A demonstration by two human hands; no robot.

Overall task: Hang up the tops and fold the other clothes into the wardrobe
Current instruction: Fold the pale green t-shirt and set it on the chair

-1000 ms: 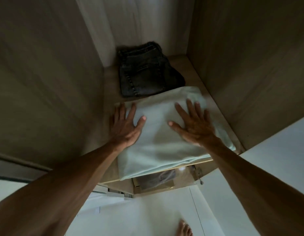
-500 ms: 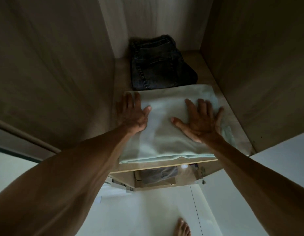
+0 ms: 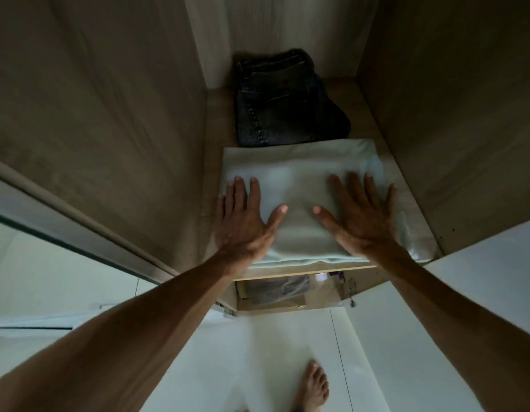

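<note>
A folded pale green garment (image 3: 299, 179) lies on the front half of a wooden wardrobe shelf (image 3: 317, 267). Behind it, against the back wall, sits a folded pair of dark jeans (image 3: 287, 108). My left hand (image 3: 243, 221) lies flat with straight fingers on the garment's left edge. My right hand (image 3: 361, 218) is spread flat over its right part, fingers fanned out. Neither hand curls around the cloth.
Wooden side walls (image 3: 109, 114) close in the shelf on both sides. Below the shelf is another compartment with a grey folded cloth (image 3: 275, 289). The white floor (image 3: 257, 367) and my bare foot (image 3: 312, 388) show underneath.
The pale green garment has slid further back on the shelf, up against the jeans. Both hands have drawn back toward its front part, still flat on it.
</note>
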